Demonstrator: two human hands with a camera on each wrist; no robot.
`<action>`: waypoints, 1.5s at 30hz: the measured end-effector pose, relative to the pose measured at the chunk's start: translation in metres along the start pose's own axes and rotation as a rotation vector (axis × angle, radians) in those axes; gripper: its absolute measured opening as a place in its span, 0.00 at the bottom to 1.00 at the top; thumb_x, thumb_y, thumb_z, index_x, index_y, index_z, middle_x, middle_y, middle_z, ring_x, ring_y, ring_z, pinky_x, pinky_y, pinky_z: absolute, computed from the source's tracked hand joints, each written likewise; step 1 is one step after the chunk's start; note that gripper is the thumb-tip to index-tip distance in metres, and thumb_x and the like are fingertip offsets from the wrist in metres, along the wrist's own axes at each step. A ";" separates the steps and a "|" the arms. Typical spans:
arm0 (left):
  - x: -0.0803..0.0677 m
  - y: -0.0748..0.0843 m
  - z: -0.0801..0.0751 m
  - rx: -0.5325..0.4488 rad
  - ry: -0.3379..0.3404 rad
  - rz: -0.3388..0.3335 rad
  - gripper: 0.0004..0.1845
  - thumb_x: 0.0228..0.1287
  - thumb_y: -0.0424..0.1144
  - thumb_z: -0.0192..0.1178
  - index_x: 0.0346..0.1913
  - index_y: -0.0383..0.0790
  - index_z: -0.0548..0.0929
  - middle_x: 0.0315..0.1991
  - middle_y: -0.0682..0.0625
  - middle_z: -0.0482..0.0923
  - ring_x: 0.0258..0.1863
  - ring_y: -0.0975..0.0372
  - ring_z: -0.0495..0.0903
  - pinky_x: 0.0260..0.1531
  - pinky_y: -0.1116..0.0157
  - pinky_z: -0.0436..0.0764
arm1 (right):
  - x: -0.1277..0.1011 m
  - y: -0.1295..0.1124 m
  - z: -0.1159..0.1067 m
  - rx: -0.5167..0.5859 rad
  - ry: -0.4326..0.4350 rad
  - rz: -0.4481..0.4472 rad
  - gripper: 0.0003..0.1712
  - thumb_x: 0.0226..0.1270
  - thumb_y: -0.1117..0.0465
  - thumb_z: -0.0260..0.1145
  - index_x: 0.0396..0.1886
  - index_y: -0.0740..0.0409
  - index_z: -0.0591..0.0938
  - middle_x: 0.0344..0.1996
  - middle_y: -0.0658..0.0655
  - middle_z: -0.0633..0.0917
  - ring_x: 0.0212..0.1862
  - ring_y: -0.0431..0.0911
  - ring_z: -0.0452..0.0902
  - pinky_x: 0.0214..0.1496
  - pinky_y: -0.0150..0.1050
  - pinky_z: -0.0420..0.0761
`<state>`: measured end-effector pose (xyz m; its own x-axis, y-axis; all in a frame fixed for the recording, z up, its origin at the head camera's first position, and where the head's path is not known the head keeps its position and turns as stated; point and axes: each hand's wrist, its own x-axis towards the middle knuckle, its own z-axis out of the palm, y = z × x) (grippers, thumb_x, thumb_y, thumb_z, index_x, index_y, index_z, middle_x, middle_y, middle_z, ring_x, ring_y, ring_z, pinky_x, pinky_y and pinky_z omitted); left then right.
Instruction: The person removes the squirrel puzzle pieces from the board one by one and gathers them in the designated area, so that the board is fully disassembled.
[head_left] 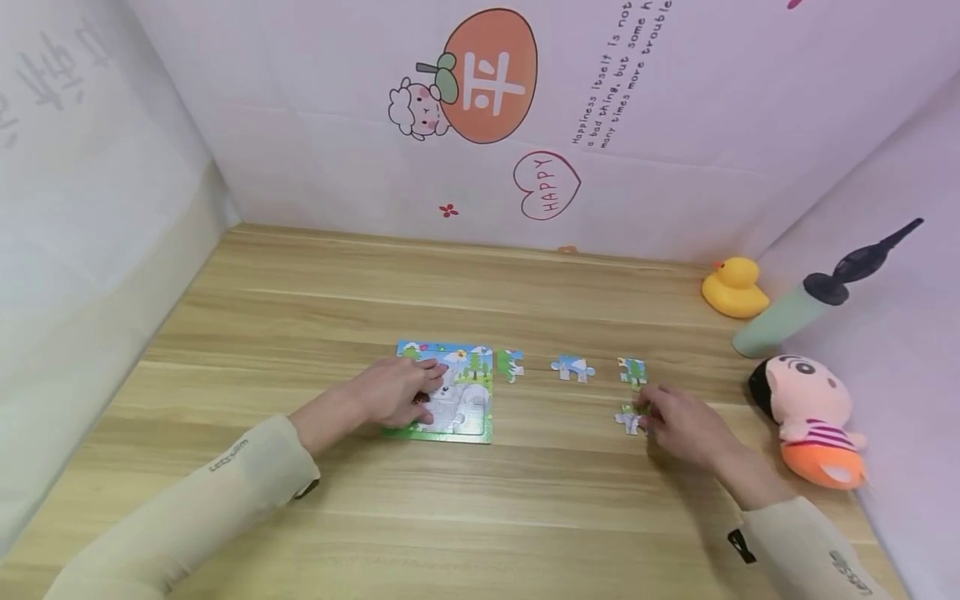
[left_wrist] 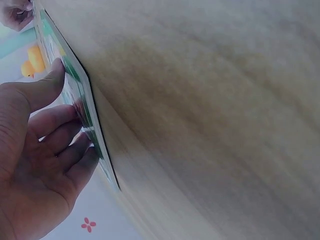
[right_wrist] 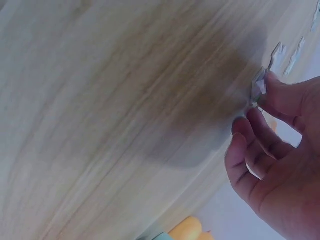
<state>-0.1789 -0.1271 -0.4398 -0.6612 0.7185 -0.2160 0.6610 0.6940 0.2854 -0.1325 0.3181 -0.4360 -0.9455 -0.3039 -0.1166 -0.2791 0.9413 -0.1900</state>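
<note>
A colourful jigsaw board (head_left: 468,392) lies flat on the wooden table (head_left: 480,500). My left hand (head_left: 423,387) rests on its left half, and in the left wrist view the thumb and fingers of that hand (left_wrist: 72,112) touch the board's face (left_wrist: 75,85). To the right of the board lie three loose pieces (head_left: 511,364), (head_left: 573,367), (head_left: 632,371). My right hand (head_left: 643,414) pinches a further puzzle piece (head_left: 628,419) down at the table. The right wrist view shows this piece (right_wrist: 259,86) held between the thumb and forefinger of my right hand (right_wrist: 257,100).
A yellow rubber duck (head_left: 735,287), a pale green bottle with a black pump top (head_left: 787,321) and a plush doll (head_left: 813,421) stand along the right wall. White sticker-covered walls close in the table at the back and on both sides.
</note>
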 end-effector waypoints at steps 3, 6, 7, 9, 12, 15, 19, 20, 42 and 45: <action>0.000 -0.001 -0.001 0.001 0.002 -0.002 0.31 0.68 0.48 0.69 0.70 0.39 0.79 0.78 0.43 0.68 0.77 0.46 0.70 0.52 0.57 0.83 | 0.001 -0.002 -0.001 -0.010 0.002 0.016 0.06 0.66 0.63 0.72 0.41 0.55 0.85 0.32 0.52 0.83 0.32 0.43 0.76 0.32 0.43 0.79; 0.000 -0.002 -0.002 0.000 0.001 -0.003 0.31 0.68 0.49 0.69 0.70 0.39 0.79 0.78 0.43 0.68 0.77 0.46 0.70 0.52 0.57 0.82 | 0.002 -0.003 -0.002 0.003 -0.002 0.016 0.06 0.66 0.63 0.72 0.42 0.56 0.85 0.33 0.53 0.83 0.33 0.44 0.77 0.33 0.44 0.80; 0.000 -0.002 -0.002 0.001 0.000 -0.005 0.31 0.68 0.49 0.69 0.70 0.40 0.79 0.78 0.44 0.68 0.77 0.46 0.69 0.53 0.56 0.82 | 0.002 -0.003 -0.003 0.016 -0.003 0.017 0.07 0.67 0.62 0.72 0.43 0.56 0.85 0.34 0.53 0.84 0.33 0.44 0.77 0.33 0.44 0.80; 0.000 -0.002 -0.003 0.001 -0.004 -0.006 0.31 0.69 0.49 0.69 0.71 0.40 0.78 0.78 0.44 0.68 0.78 0.47 0.69 0.56 0.55 0.83 | 0.003 -0.004 -0.006 0.049 0.000 0.019 0.09 0.69 0.61 0.70 0.45 0.59 0.84 0.34 0.53 0.85 0.33 0.43 0.78 0.33 0.43 0.80; 0.001 -0.002 -0.003 -0.016 -0.008 -0.015 0.30 0.73 0.48 0.65 0.72 0.39 0.76 0.78 0.44 0.69 0.79 0.49 0.68 0.68 0.51 0.80 | 0.008 -0.009 -0.013 0.102 0.016 0.027 0.11 0.75 0.59 0.65 0.49 0.62 0.82 0.33 0.54 0.86 0.33 0.43 0.78 0.33 0.40 0.79; 0.003 -0.002 -0.004 -0.039 -0.003 -0.028 0.25 0.77 0.44 0.59 0.71 0.38 0.77 0.76 0.43 0.71 0.79 0.50 0.68 0.77 0.47 0.72 | 0.017 -0.021 -0.020 0.117 0.047 0.016 0.14 0.79 0.58 0.61 0.52 0.65 0.82 0.34 0.55 0.86 0.32 0.43 0.79 0.33 0.39 0.79; 0.004 -0.004 -0.003 -0.045 0.036 -0.023 0.15 0.78 0.38 0.55 0.54 0.36 0.88 0.72 0.42 0.77 0.76 0.49 0.73 0.75 0.46 0.74 | 0.033 -0.047 -0.024 0.102 0.082 -0.042 0.16 0.80 0.57 0.60 0.53 0.65 0.83 0.38 0.57 0.89 0.36 0.44 0.83 0.35 0.42 0.84; 0.004 -0.005 -0.003 -0.048 0.057 -0.012 0.13 0.77 0.37 0.56 0.51 0.35 0.89 0.70 0.42 0.79 0.74 0.49 0.76 0.73 0.46 0.76 | 0.038 -0.055 -0.025 0.100 0.087 -0.059 0.16 0.80 0.56 0.60 0.53 0.65 0.83 0.38 0.57 0.89 0.36 0.44 0.84 0.36 0.43 0.85; -0.024 -0.022 -0.004 -0.064 0.003 -0.103 0.42 0.64 0.53 0.71 0.74 0.31 0.71 0.80 0.34 0.61 0.80 0.41 0.63 0.81 0.44 0.63 | 0.112 -0.208 0.027 0.099 -0.093 -0.372 0.32 0.73 0.49 0.70 0.69 0.64 0.78 0.58 0.62 0.84 0.56 0.53 0.82 0.60 0.49 0.86; -0.025 -0.021 -0.003 -0.063 -0.001 -0.111 0.43 0.65 0.53 0.70 0.74 0.30 0.70 0.81 0.35 0.59 0.82 0.41 0.60 0.81 0.44 0.62 | 0.114 -0.213 0.032 0.068 -0.094 -0.368 0.36 0.72 0.47 0.70 0.71 0.65 0.76 0.59 0.63 0.82 0.57 0.53 0.80 0.62 0.49 0.83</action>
<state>-0.1777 -0.1595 -0.4374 -0.7288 0.6373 -0.2504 0.5601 0.7653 0.3173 -0.1753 0.0778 -0.4404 -0.7636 -0.6350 -0.1167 -0.5825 0.7555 -0.3000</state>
